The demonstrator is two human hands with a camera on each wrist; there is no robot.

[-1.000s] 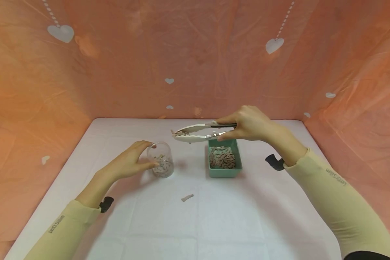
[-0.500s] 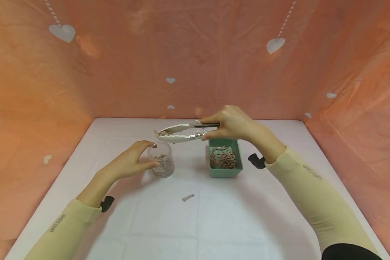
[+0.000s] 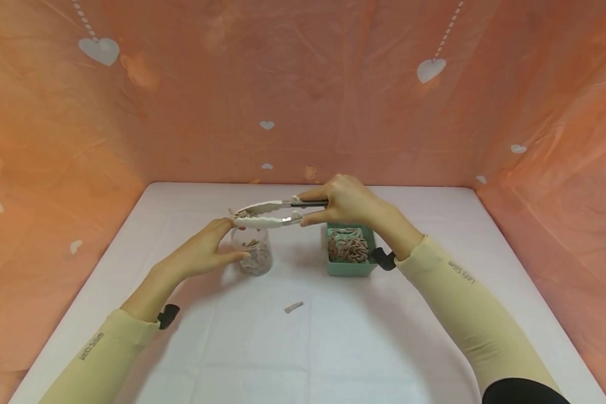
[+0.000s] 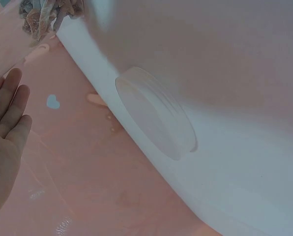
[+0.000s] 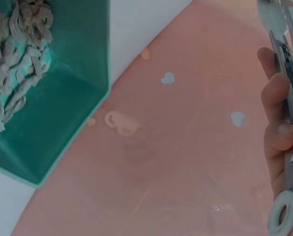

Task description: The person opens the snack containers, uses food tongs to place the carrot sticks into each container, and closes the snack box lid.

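My left hand [image 3: 196,253] holds the clear jar [image 3: 257,259], thumb in front and fingers at the far side; pale brown strips lie inside. The tongs [image 3: 262,223] are pinched in my right hand [image 3: 349,201], their white heads level above the jar's mouth with a clump of strips [image 3: 244,214] between them. Part of the green tray [image 3: 350,270], which holds more strips, is below my right hand. In the left wrist view the fingers of my left hand [image 4: 8,140] look extended, near strips [image 4: 42,17] at the top.
One loose strip [image 3: 293,307] lies on the white table [image 3: 252,348] in front of the jar and tray. A clear, round, lid-like piece [image 4: 156,115] lies near the table's edge in the left wrist view. Orange sheeting [image 3: 308,84] with hearts surrounds the table.
My right hand has moved left with the tongs and their strips, from between tray and jar to over the jar's mouth, dipping slightly. My left hand has stayed at the jar.
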